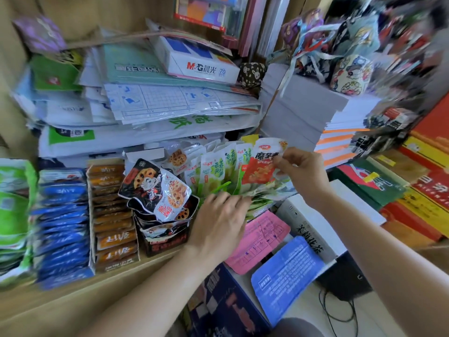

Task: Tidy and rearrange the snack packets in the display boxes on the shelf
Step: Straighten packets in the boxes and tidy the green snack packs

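While the rows on the left look settled, the middle is unsorted. The red packet [261, 166] is pinched in the grip of the right hand [301, 173], at the right end of a fan of green packets [213, 169]. The left hand [218, 217] grasps the fan's base with curled fingers, above the shelf [73, 295] edge. Blue packets [63, 215] and brown packets [114, 215] stand in neat files, but the black packets [155, 188] spill tilted over their black box [165, 239]. Roughly half seems left: the fan needs a box and the black ones need straightening. Paper stacks [150, 105] crowd the far side. A pink card [257, 242], a blue envelope [284, 276] and a white box [315, 224] fill the near right, leaving little room.
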`<state>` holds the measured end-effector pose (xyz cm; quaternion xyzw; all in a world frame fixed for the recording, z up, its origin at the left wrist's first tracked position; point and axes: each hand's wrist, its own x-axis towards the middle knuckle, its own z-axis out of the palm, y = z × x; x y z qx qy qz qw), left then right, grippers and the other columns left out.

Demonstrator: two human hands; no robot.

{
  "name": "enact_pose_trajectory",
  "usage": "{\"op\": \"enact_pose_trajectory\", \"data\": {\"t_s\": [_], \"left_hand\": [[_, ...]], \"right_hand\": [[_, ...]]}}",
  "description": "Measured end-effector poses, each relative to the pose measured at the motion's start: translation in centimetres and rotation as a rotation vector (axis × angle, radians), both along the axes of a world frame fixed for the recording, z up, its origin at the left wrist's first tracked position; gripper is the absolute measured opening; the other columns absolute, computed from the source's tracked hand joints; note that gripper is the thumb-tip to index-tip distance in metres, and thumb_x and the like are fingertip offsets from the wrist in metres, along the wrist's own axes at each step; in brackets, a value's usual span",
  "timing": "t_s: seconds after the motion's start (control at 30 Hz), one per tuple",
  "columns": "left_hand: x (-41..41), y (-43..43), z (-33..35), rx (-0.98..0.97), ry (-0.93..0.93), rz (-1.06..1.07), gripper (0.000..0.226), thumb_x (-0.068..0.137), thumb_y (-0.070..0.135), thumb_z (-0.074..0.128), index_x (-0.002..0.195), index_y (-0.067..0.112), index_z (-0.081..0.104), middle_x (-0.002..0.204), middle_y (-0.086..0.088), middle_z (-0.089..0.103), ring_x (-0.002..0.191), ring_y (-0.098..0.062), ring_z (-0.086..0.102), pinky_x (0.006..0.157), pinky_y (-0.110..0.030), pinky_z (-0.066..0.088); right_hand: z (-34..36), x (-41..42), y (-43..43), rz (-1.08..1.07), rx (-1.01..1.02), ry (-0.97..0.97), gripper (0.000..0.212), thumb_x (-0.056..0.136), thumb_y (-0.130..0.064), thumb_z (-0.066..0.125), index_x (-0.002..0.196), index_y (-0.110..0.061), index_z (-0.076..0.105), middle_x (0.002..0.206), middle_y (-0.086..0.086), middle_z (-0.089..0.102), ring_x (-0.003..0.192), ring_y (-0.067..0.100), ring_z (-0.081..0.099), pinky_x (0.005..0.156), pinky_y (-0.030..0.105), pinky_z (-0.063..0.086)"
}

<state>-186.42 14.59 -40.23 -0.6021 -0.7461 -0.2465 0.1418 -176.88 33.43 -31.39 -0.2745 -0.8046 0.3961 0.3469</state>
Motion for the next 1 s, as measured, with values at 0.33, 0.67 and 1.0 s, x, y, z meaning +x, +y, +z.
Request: {"op": "enact_pose_trajectory", "data": {"t_s": [0.33, 0.67, 1.0], "left_hand": [[-0.8, -10.3, 2.3, 0.178, -0.152, 0.061, 0.024, 0.087, 0.027, 0.075, 0.11, 0.021, 0.077, 0.106, 0.009, 0.075, 0.101, -0.011, 0.065, 0.091, -0.031, 0.052], [-2.7, -22.8, 7.2, 0.226, -0.975, 0.076, 0.034, 0.094, 0.028, 0.069, 0.128, 0.026, 0.065, 0.113, 0.01, 0.071, 0.102, -0.006, 0.067, 0.092, -0.036, 0.057], [-5.5, -34.7, 6.8, 0.382, -1.108, 0.324, 0.023, 0.092, 0.011, 0.071, 0.115, 0.015, 0.07, 0.104, 0.001, 0.077, 0.094, -0.015, 0.074, 0.085, -0.043, 0.06]], "right_hand": [[2.3, 2.1, -9.5, 0.055, -0.306, 0.367, 0.019, 0.094, -0.009, 0.065, 0.076, -0.017, 0.067, 0.071, -0.003, 0.073, 0.064, 0.013, 0.066, 0.06, 0.025, 0.056], [-1.0, -0.3, -23.0, 0.334, -0.502, 0.206, 0.016, 0.092, -0.012, 0.067, 0.077, -0.015, 0.07, 0.074, 0.005, 0.072, 0.067, 0.022, 0.061, 0.064, 0.034, 0.054], [-2.2, -8.1, -35.2, 0.71, -0.379, -0.004, 0.01, 0.092, -0.01, 0.067, 0.095, -0.001, 0.07, 0.083, 0.014, 0.075, 0.071, 0.02, 0.071, 0.062, 0.03, 0.058]]}}
